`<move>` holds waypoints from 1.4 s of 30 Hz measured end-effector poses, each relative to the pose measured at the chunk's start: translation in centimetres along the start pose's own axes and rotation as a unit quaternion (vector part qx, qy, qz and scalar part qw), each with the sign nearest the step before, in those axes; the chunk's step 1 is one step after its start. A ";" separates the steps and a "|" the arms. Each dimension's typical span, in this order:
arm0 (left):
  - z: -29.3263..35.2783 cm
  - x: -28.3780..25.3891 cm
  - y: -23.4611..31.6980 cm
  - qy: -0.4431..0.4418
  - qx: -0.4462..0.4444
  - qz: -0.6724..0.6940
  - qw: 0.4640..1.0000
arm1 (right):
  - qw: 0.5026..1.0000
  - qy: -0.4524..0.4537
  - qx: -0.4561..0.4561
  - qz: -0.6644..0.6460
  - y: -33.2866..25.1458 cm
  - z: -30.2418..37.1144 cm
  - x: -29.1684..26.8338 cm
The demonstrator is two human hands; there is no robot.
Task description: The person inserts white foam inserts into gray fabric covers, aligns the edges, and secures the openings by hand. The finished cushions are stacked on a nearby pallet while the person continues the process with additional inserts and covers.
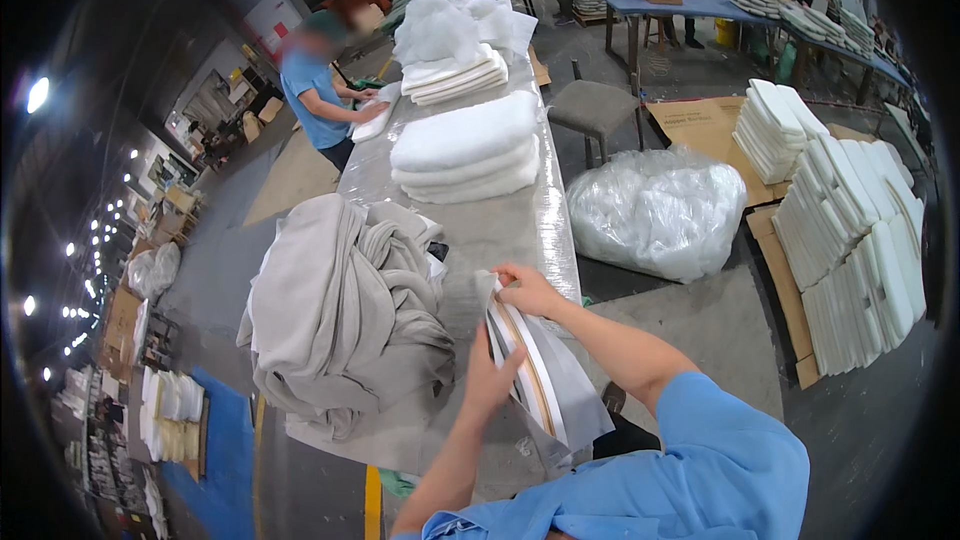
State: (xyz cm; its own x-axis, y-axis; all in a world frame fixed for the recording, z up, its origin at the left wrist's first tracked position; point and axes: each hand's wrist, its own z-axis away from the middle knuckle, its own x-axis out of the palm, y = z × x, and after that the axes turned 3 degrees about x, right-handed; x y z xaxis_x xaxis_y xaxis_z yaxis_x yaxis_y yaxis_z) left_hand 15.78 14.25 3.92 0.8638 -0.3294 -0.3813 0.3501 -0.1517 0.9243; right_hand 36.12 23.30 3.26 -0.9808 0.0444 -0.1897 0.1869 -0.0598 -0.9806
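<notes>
Setting: warehouse-like hall with dim walls and ceiling lamps; a long worktop (500,230) wrapped in clear film runs away from the wearer in the head view.
Left hand: the left hand (492,377) presses flat against the near face of a grey fabric cover (560,380), fingers spread, supporting rather than clenching.
Right hand: the right hand (528,289) pinches the top edge of the same cover, thumb and fingers closed on the fabric.
Cover: it stands upright at the near right edge of the worktop, between both hands; pale layered edges show at its open side.
Beside it: a heap of grey cloth (345,310) lies just left of the hands, touching the cover's base.
Farther along: a stack of white pads (465,148), then folded white pieces (455,75), where a co-worker in a blue shirt (318,100) handles one.
Risk: my judgement is that the cover, sitting close to the worktop's rim, could slide off to the floor if the pinch loosens; the slick film would help it go.
Packages: a large clear plastic sack (655,210) of white filling sits on the floor to the right; flattened brown cardboard (700,125) lies behind it, under rows of white cushions (850,240).
Signs: a red-and-white panel (270,35) hangs on the far left wall; its detail is too small to tell.
</notes>
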 end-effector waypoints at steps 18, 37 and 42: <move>-15.1 -1.3 -0.2 0.183 0.078 -0.085 0.976 | 0.967 0.029 -0.175 0.184 -2.9 -3.7 -0.8; -14.1 3.0 0.6 0.306 0.088 -0.054 0.946 | 0.978 0.121 -0.153 -0.071 1.9 -4.6 3.1; -13.5 3.7 0.1 0.297 0.108 -0.004 0.949 | 0.967 0.162 -0.173 -0.095 2.4 -3.4 3.3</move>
State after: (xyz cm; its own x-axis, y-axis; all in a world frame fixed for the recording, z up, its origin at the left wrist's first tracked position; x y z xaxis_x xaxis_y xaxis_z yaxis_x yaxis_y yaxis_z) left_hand 23.91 25.63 2.83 0.9357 0.2462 -0.2526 0.3304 -0.3605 0.8723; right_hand 33.53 26.70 0.07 -0.9412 0.3347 0.0452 0.0666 0.3152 -0.9467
